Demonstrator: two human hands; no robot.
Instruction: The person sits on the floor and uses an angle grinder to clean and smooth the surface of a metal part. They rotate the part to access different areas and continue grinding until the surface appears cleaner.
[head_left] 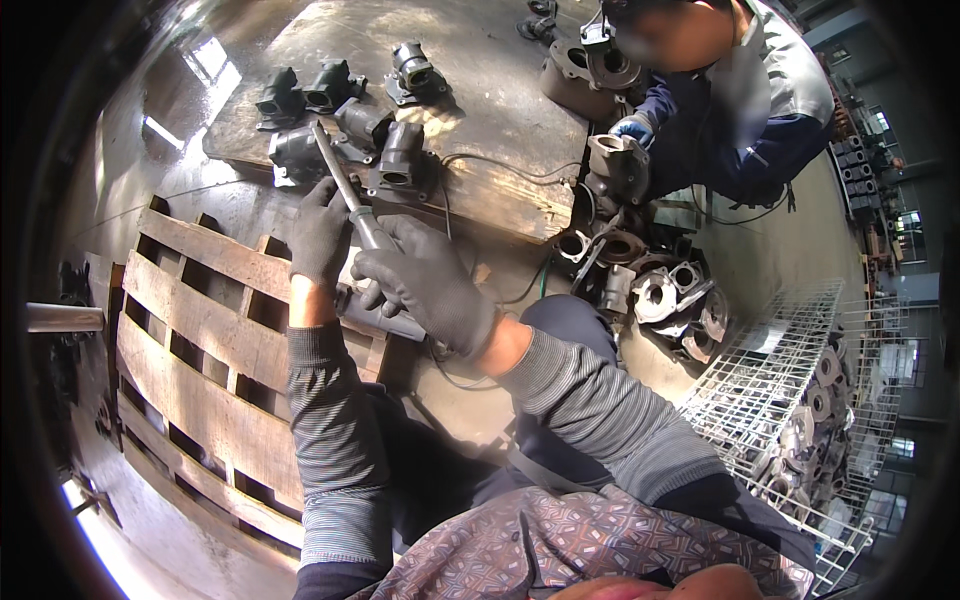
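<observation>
While a long metal rod tool [338,180] is angling toward a cluster of dark castings [385,150] on the steel plate [500,90], the gloved left hand [318,232] and right hand [428,282] are both clenching its shaft. Keeping the tip steady in the casting's bore looks key. A wooden pallet [200,330] is lying alongside, a co-worker's gloved hand [632,128] is handling another casting, and wire baskets [790,400] are holding more parts.
</observation>
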